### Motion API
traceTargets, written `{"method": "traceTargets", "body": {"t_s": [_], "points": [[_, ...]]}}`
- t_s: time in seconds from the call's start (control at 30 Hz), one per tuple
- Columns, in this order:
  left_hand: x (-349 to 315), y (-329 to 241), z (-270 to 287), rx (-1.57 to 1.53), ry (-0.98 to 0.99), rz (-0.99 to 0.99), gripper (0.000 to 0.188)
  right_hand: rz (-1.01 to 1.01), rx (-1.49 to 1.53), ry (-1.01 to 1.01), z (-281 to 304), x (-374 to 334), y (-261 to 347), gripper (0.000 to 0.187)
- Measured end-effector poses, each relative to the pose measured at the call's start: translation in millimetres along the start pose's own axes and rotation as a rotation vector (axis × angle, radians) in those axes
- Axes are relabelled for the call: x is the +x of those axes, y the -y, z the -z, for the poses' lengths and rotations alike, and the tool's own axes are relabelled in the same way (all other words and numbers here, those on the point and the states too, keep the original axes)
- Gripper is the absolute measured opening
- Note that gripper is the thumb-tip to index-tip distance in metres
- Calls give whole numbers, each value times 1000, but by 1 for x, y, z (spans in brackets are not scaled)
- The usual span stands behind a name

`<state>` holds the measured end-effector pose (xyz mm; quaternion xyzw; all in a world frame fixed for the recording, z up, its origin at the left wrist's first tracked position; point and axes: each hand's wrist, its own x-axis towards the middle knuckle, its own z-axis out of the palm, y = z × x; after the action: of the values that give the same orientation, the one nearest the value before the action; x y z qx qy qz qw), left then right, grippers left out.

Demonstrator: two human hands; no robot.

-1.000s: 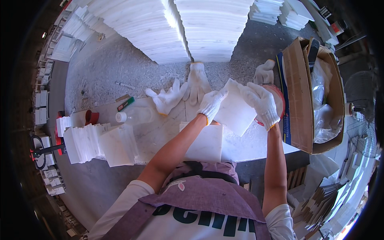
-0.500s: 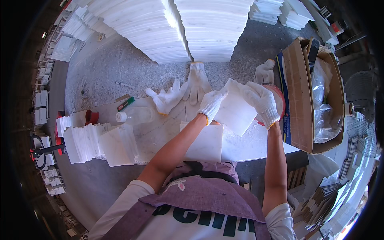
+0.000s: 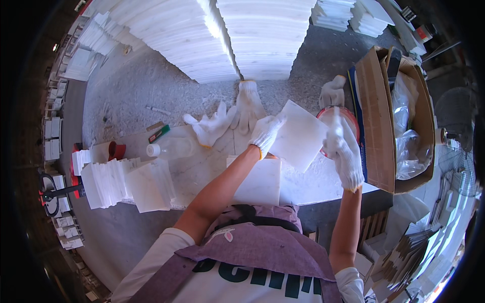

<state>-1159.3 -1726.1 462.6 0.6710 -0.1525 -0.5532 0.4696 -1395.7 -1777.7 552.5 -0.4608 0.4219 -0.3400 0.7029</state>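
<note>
My left hand [image 3: 268,134], in a white knit glove, is closed on the left edge of a square white marble tile [image 3: 300,136], held tilted above the bench. My right hand [image 3: 345,151], gloved too and slightly blurred, is apart from the tile's right corner, over a round red-rimmed tub [image 3: 357,129]. Its fingers reach toward the tub, looking spread, with nothing visible in them; the hand covers much of the tub's inside. Another white tile [image 3: 257,184] lies flat on the bench before me, partly under my left forearm.
Tall tile stacks [image 3: 262,40] stand at the back. Loose gloves [image 3: 248,103] lie mid-bench. A clear bottle [image 3: 174,147], a green-cased tool [image 3: 159,133], a red ring-shaped piece [image 3: 116,150] and leaning tiles [image 3: 149,184] sit left. A cardboard box [image 3: 374,121] with plastic bags borders the right.
My right hand has left the tile's right corner and moved right and toward me, over the red-rimmed tub. My left hand keeps its hold, with the tile nearly in place.
</note>
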Motion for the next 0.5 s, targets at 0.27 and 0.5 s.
{"method": "traceTargets", "body": {"t_s": [0.27,0.5], "points": [[-8,-5,-3,-19,-20,-77,40,-36,321,-247,57,-94,-60,50],[-13,-28,-7,-67,-29,-98,35,-19,-448,-777,67,-95,-117,36]]}}
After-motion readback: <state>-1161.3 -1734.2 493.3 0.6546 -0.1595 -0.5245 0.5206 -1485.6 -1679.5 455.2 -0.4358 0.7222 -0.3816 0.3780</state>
